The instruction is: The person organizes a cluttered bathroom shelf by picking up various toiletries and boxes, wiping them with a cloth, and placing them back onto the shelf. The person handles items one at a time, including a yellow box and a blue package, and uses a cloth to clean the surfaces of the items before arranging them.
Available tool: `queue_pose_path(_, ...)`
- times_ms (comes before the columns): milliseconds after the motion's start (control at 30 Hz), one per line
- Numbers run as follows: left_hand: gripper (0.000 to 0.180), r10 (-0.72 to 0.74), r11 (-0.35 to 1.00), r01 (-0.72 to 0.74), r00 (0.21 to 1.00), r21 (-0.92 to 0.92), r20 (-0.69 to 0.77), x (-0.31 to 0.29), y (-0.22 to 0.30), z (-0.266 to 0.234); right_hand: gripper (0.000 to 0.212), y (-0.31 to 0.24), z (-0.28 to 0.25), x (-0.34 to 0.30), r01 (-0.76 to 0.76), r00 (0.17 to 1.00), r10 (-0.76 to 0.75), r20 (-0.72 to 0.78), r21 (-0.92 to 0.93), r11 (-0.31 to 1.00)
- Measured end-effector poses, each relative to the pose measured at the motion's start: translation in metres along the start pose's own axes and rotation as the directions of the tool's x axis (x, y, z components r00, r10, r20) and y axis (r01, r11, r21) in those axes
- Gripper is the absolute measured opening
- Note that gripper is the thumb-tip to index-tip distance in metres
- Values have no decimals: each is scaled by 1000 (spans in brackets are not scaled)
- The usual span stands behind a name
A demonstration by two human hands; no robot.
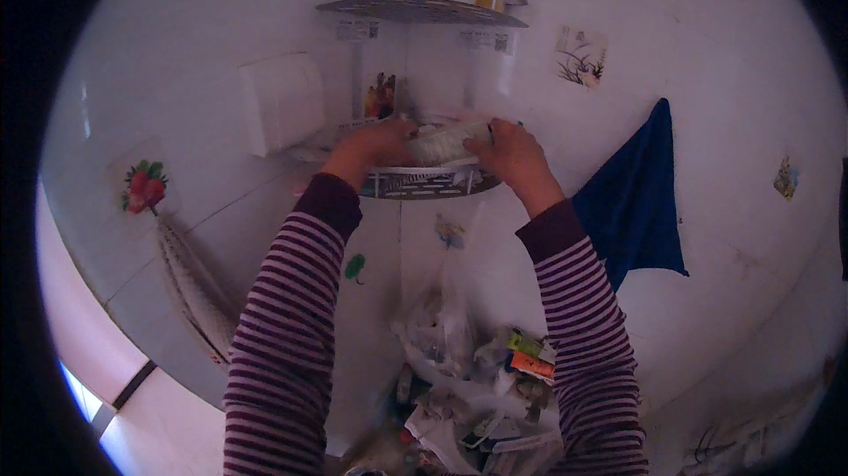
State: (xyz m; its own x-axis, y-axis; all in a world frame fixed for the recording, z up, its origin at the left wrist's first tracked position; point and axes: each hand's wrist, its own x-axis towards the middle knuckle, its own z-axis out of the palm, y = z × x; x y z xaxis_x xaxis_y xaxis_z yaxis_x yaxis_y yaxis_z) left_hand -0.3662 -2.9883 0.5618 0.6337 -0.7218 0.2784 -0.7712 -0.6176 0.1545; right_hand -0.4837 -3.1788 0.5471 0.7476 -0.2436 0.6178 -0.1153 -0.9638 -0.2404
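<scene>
A pale, roughly cylindrical package (449,145) lies sideways just above the rim of the lower corner shelf (422,185). My right hand (519,154) is closed on its right end, the thumb at the front and the fingers over the top. At the other end, my left hand (378,144) is curled against it, with some fingertips hidden behind. The light is dim, so what the package contains cannot be made out. Other pale items sit behind it on the shelf, partly covered by my hands.
An upper corner shelf (424,10) holds several containers. A white wall box (283,103) is at left, above a hanging pale cloth (193,286). A dark blue cloth (638,202) hangs at right. Below are plastic bags (442,330) and a heap of crumpled packaging (481,427).
</scene>
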Motion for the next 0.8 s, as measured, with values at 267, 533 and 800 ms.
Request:
queue_pose_path(267,62,110,994,-105,956,32,-273,16,-6,4,52,3,2,4,-84,993,88,-73,59,995)
queue_pose_path(533,47,242,902,-423,659,-85,-712,-36,55,-10,54,4,-46,-70,236,856,28,-516,438,867)
queue_pose_path(800,51,418,803,-563,765,-195,-490,-190,117,95,49,21,-32,-290,-21,911,295,-288,681,732)
